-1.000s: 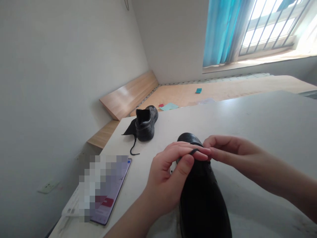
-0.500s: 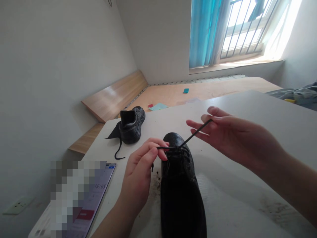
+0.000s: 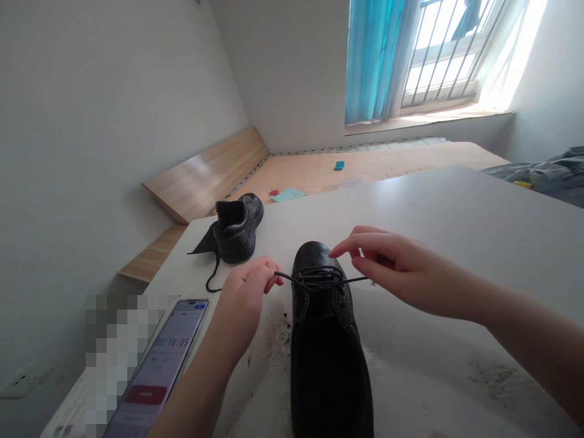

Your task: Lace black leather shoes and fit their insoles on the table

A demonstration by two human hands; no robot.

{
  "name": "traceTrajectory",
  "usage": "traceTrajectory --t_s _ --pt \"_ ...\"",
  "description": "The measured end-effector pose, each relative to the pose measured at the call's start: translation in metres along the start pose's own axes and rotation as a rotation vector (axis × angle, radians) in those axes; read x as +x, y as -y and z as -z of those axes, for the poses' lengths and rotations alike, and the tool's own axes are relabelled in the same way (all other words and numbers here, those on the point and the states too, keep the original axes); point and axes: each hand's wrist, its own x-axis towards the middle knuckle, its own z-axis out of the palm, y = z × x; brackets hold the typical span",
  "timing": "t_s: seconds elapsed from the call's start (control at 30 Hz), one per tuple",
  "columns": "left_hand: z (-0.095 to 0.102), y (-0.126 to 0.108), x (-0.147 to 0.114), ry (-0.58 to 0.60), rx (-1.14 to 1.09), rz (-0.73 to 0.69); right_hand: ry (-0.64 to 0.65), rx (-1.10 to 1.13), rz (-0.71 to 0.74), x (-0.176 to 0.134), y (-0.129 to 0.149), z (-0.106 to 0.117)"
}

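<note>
A black leather shoe [image 3: 365,389] stands on the white table with its toe pointing away from me. Its black shoelace [image 3: 286,277] crosses over the tongue, and one end stretches out to each side. To the left of the shoe, my left hand [image 3: 249,292] is closed, pinching one lace end between thumb and fingers. My right hand [image 3: 392,261] is on the right and grips the other lace end in its curled fingers. Its index finger points toward the shoe's toe. Where the right lace end finishes is hidden by that hand.
A second black shoe [image 3: 239,234] sits at the table's far left, its lace trailing. At the near left lies a phone [image 3: 159,365] showing a timer. Beyond the white table [image 3: 433,213] is a wooden surface [image 3: 387,159] with a small teal item [image 3: 339,165].
My right hand has come down and drawn its lace end out sideways. My left hand has moved slightly left, away from the shoe. The lace now lies lower and flatter across the tongue.
</note>
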Motion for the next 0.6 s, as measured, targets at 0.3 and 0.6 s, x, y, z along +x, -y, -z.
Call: traceTrajectory --t_s 0.3,0.6 --pt "-0.0046 0.0024 -0.0098 0.285 0.351 0.01 0.173 -0.311 0.063 0.0024 0.0043 -0.0025" --pt "0.0011 0.0014 -0.0047 0.259 0.15 0.036 0.287 -0.113 0.133 0.0031 -0.0006 -0.001"
